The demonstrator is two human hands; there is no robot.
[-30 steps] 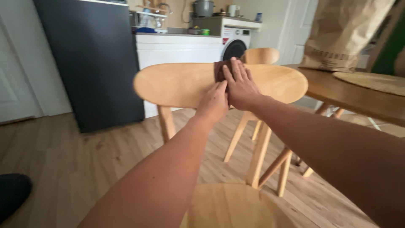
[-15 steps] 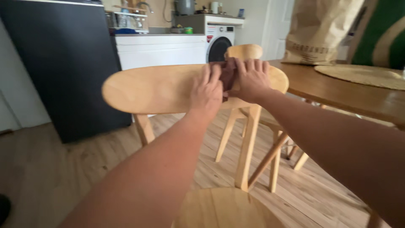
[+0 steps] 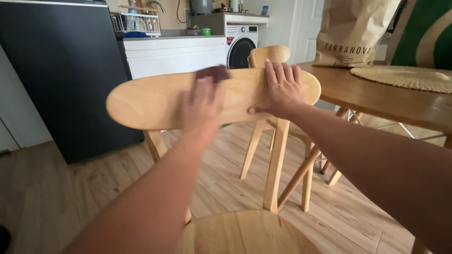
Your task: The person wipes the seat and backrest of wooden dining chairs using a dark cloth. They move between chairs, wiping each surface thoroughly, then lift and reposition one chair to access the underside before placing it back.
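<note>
Dark cloth pressed to the backrest of a light wooden chair, both hands on the rail.

The left hand (image 3: 201, 104) lies flat and open-fingered over a dark brown cloth (image 3: 213, 73), pinning it against the front face of the chair backrest (image 3: 141, 101) near the top edge; only a corner of the cloth shows above the fingers, and the hand is motion-blurred. The right hand (image 3: 280, 89) is spread open, fingers over the top of the rail, thumb underneath, bracing it. Judged: the cloth is soft, thin and light, will bunch or slip unless held under a flat palm. The backrest is stiff, smooth, probably lacquered and somewhat slippery; best gripped over its top edge. The chair seat (image 3: 249, 234) sits below; a wooden worktop (image 3: 376, 96) with a paper bag (image 3: 353, 30) stands to the right.
</note>
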